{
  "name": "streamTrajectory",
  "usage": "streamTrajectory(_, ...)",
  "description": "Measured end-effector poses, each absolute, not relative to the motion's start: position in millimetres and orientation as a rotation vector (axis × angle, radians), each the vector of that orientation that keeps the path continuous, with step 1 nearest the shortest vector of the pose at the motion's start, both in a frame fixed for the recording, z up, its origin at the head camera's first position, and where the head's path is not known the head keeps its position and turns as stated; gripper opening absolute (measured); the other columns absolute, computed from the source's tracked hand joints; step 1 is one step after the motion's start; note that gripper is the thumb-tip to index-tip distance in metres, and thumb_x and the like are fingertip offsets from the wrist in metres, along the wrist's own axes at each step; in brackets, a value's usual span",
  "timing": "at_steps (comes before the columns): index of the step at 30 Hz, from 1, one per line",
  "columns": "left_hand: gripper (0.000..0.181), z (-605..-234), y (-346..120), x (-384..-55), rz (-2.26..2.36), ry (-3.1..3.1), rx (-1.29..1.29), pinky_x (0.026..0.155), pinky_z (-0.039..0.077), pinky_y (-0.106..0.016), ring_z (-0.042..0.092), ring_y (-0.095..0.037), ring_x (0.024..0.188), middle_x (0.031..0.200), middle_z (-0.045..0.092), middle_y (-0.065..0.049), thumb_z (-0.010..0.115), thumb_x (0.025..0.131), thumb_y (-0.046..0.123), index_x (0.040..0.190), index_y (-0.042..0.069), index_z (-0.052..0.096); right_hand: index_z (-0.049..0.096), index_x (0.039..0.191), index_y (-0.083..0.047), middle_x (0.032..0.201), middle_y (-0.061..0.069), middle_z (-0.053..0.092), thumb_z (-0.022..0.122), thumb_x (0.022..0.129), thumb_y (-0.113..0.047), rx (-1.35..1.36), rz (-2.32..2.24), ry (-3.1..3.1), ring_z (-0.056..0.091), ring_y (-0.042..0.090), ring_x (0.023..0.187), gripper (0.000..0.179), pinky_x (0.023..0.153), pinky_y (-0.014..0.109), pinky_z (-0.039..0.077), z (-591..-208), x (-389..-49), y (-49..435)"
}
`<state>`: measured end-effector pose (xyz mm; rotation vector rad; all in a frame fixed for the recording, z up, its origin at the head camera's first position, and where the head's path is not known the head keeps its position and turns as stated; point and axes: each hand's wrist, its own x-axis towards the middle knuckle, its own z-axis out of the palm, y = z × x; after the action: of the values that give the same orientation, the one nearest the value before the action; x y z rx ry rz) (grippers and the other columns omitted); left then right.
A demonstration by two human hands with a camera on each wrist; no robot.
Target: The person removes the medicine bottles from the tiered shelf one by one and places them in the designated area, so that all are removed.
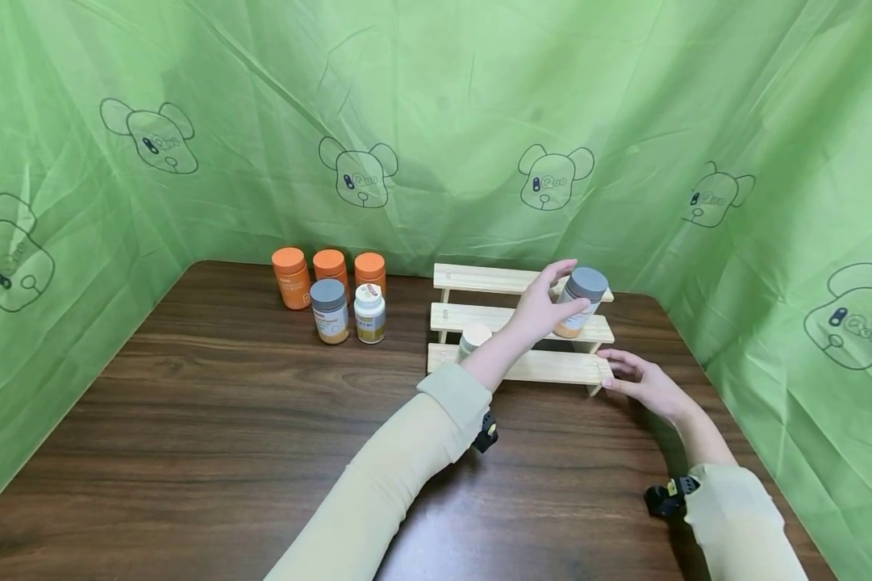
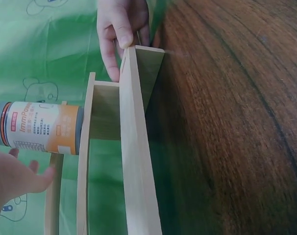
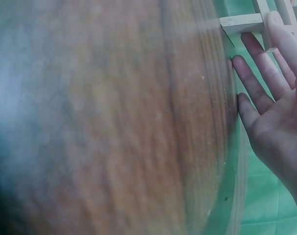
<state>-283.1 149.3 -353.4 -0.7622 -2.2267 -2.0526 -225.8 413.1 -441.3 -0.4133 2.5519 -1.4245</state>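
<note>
— Head view first: where's the grey-capped bottle (image 1: 581, 302)?

— On the middle step of the wooden rack (image 1: 520, 324), toward its right end, at about one o'clock from table centre. The left hand (image 1: 540, 309) has fingers and thumb curled round it.

— And the right hand (image 1: 642, 382)?

— Fingers straight and relaxed, touching the right end of the rack's lowest step — holding nothing.

— Anything else?

— A white-capped bottle (image 1: 473, 339) on the lowest step, and five bottles (image 1: 334, 294) grouped at eleven o'clock on the table (image 1: 210, 428).
</note>
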Motion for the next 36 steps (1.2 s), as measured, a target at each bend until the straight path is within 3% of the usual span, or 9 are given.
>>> streamTrajectory(13, 0.055, -356.6, 155.8, -286.2, -2.038, -2.248, -0.722, 0.099, 0.044, -0.032, 0.055, -0.016, 0.117, 0.133, 0.055, 0.001, 0.072, 0.083, 0.013, 0.132, 0.025, 0.051, 0.040, 0.139, -0.002, 0.113, -0.010, 0.064, 0.064, 0.090, -0.015, -0.367, -1.418, 2.564, 0.059, -0.001, 0.101, 0.056, 0.084, 0.013, 0.045, -441.9, -225.1, 412.9)
streamTrajectory(22, 0.053, -355.8, 153.1, -286.4, -2.020, -2.228, -0.667, 0.088, 0.048, -0.025, 0.062, -0.012, 0.101, 0.129, 0.058, 0.002, 0.075, 0.080, 0.012, 0.128, 0.024, 0.054, 0.039, 0.139, 0.000, 0.120, 0.012, 0.062, 0.064, 0.091, -0.014, -0.384, -1.408, 2.570, 0.059, -0.001, 0.100, 0.057, 0.082, 0.015, 0.047, -440.8, -225.0, 410.2)
streamTrajectory(36, 0.051, -355.1, 149.4, -282.7, -2.023, -2.184, -0.606, 0.087, 0.050, -0.029, 0.064, -0.012, 0.096, 0.126, 0.059, 0.002, 0.077, 0.078, 0.013, 0.123, 0.023, 0.056, 0.039, 0.139, 0.002, 0.120, 0.015, 0.063, 0.062, 0.091, -0.010, -0.434, -1.437, 2.559, 0.059, 0.000, 0.102, 0.054, 0.085, 0.012, 0.044, -439.5, -222.9, 409.2)
